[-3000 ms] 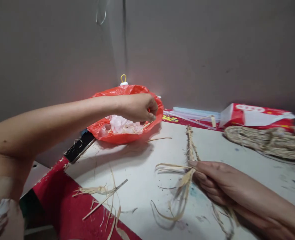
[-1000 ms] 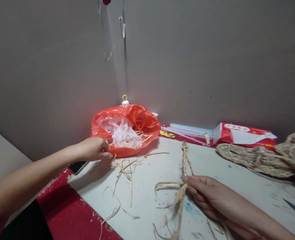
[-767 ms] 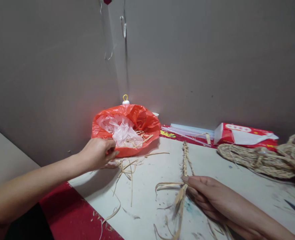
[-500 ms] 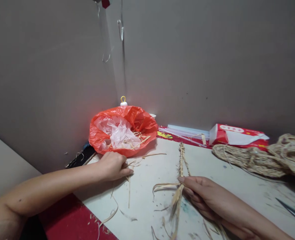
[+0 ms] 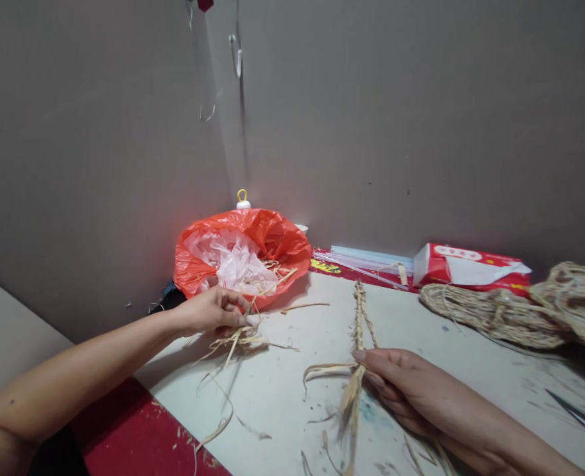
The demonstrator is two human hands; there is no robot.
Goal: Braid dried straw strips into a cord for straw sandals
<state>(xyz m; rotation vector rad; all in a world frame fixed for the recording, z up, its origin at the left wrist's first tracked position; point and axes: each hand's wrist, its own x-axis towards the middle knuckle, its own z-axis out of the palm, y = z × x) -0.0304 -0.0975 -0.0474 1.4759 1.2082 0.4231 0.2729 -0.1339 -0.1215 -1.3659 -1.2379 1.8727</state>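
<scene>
My left hand [image 5: 219,311] is closed on a small bunch of dry straw strips [image 5: 236,341], just in front of the red plastic bag [image 5: 193,264]. The strips hang from the fingers, and some rest on or near the white tabletop. My right hand [image 5: 396,380] pinches a braided straw cord [image 5: 359,317] on the right. The braid runs away from the fingers toward the back, with a thinner twisted loop beside it. Loose straw ends [image 5: 352,396] trail from the pinch toward the near edge.
A white plastic liner [image 5: 237,261] and straw bits lie in the bag. Behind the braid are clear plastic sticks [image 5: 371,258] and a red tissue pack [image 5: 475,268]. Bundled woven straw [image 5: 495,314] lies at right, with scissor-like dark blades [image 5: 577,416] nearer. Straw scraps [image 5: 220,426] litter the table.
My left hand has lifted slightly and moved a little left, raising a bunch of straw strips from the tabletop. My right hand stays on the braid.
</scene>
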